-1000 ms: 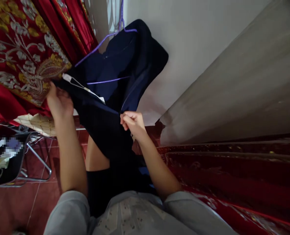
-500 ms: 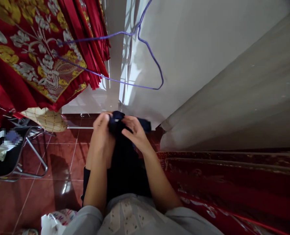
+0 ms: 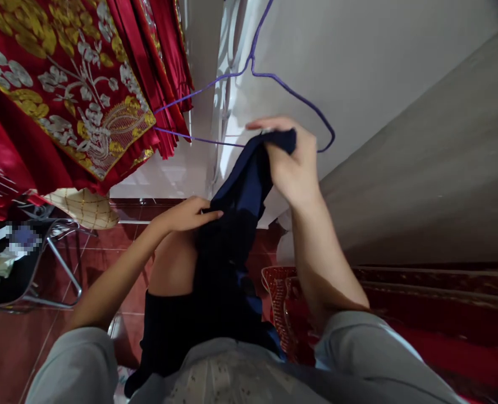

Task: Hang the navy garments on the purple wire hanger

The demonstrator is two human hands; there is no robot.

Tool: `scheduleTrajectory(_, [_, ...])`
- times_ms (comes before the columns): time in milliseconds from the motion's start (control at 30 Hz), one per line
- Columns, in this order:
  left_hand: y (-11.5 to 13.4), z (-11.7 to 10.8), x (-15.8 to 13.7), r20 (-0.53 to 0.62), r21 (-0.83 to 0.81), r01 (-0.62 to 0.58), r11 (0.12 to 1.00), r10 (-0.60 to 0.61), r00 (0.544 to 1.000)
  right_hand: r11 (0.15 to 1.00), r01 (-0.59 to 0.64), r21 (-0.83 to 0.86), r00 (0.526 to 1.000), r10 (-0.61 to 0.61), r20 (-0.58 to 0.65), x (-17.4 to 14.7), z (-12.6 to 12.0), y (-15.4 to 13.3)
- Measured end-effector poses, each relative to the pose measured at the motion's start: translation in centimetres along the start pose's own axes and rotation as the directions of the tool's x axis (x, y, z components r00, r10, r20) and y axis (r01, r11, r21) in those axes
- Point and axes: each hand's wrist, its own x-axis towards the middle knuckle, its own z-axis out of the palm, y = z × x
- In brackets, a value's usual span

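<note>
Below the neck of a purple wire hanger [image 3: 252, 62], a navy cloth garment [image 3: 236, 230] is hanging from the person's right hand [image 3: 297, 163] in a long, soft fold, matte and nearly black toward its lower part. That hand is clamping the garment's upper end, the thumb running under the cloth and the fingers stretching along its far side. The left hand [image 3: 185, 216] is touching the garment's left edge lower down, its thumb lying across the front; whether it is pinching the fabric, I cannot tell. The hanger's thin bottom bar is passing behind the garment's top, and its rounded right shoulder is curving just beyond the right hand.

At upper left, a red satin cloth [image 3: 84, 95] is showing raised gold and silver floral embroidery, its pointed corner ending close to the hanger's left tip. Lower, a cream gold-checked cloth [image 3: 84, 209] is bulging above a folding chair [image 3: 63, 275] with metal tube legs, which is standing on red tiles [image 3: 105, 247]. A smooth pale wall [image 3: 350, 56] is leaving open room above the right hand, while a greyish drape [image 3: 421, 157] is sloping down along the right side.
</note>
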Motion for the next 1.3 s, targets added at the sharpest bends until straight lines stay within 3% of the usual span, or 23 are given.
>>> scheduleTrajectory(100, [0.2,-1.2,0.0,0.036,0.163,0.02,0.986,-0.026,0.999,0.997,-0.068,0.018,0.994,0.07,-0.086,2.6,1.6,3.6])
scheduleTrajectory(267, [0.4,-3.5,-0.7,0.028,0.255,0.028,0.967,-0.036,0.999,0.956,-0.292,0.007,0.956,0.292,0.033,3.7,4.4,9.2])
scheduleTrajectory(333, [0.1,-4.3,-1.5,0.01,0.338,0.078,0.938,-0.086,0.996,0.969,-0.242,-0.049,0.97,0.242,-0.006,3.4,3.6,9.7])
scheduleTrajectory(400, [-0.4,-5.0,-2.3,-0.032,0.489,0.2,0.849,-0.212,0.977,0.98,-0.159,-0.119,0.986,0.153,-0.061,3.0,1.8,9.6])
scheduleTrajectory(467, [-1.0,-5.8,-2.9,-0.064,0.606,0.339,0.72,-0.381,0.922,0.976,-0.126,-0.179,0.99,0.111,-0.091,2.6,-0.6,9.2])
scheduleTrajectory(533, [-1.1,-6.5,-3.2,-0.101,0.633,0.405,0.66,-0.448,0.888,0.963,-0.142,-0.228,0.987,0.12,-0.108,2.4,-2.9,8.6])
scheduleTrajectory(600, [-0.7,-7.3,-3.2,-0.189,0.59,0.372,0.716,-0.326,0.926,0.947,-0.175,-0.271,0.981,0.144,-0.13,2.2,-4.7,8.0])
scheduleTrajectory(667, [0.5,-8.1,-2.8,-0.328,0.527,0.251,0.812,-0.078,0.941,0.936,-0.202,-0.288,0.975,0.163,-0.153,2.1,-5.7,7.2])
scheduleTrajectory(733, [2.1,-8.9,-2.0,-0.441,0.466,0.103,0.879,0.13,0.888,0.943,-0.208,-0.261,0.973,0.172,-0.153,1.7,-5.8,6.3])
scheduleTrajectory(800, [3.6,-9.7,-0.8,-0.49,0.407,-0.022,0.913,0.238,0.839,0.958,-0.19,-0.216,0.98,0.17,-0.107,1.1,-5.2,5.6])
scheduleTrajectory(900, [4.6,-10.8,1.6,-0.515,0.307,-0.126,0.943,0.276,0.812,0.973,-0.138,-0.183,0.99,0.134,-0.036,0.2,-3.9,4.7])
scheduleTrajectory(1033, [3.2,-12.3,4.4,-0.515,0.287,-0.156,0.945,0.29,0.807,0.967,-0.078,-0.242,0.997,0.079,-0.006,-0.3,-4.2,4.2])
scheduleTrajectory(1100, [2.2,-13.2,5.0,-0.471,0.336,-0.135,0.932,0.29,0.833,0.962,-0.021,-0.273,0.996,-0.005,-0.092,0.0,-5.5,4.2])
scheduleTrajectory(1167, [1.6,-14.1,4.8,-0.442,0.378,-0.097,0.921,0.271,0.855,0.967,0.019,-0.254,0.961,-0.088,-0.262,0.8,-7.3,4.5])
scheduleTrajectory(1233, [1.4,-15.1,4.3,-0.447,0.402,-0.057,0.914,0.25,0.859,0.981,-0.04,-0.19,0.936,-0.029,-0.351,1.8,-9.1,4.9])
scheduleTrajectory(1300, [1.3,-16.2,3.7,-0.478,0.441,-0.026,0.897,0.259,0.84,0.977,-0.189,-0.094,0.951,0.159,-0.265,2.6,-10.6,5.1])
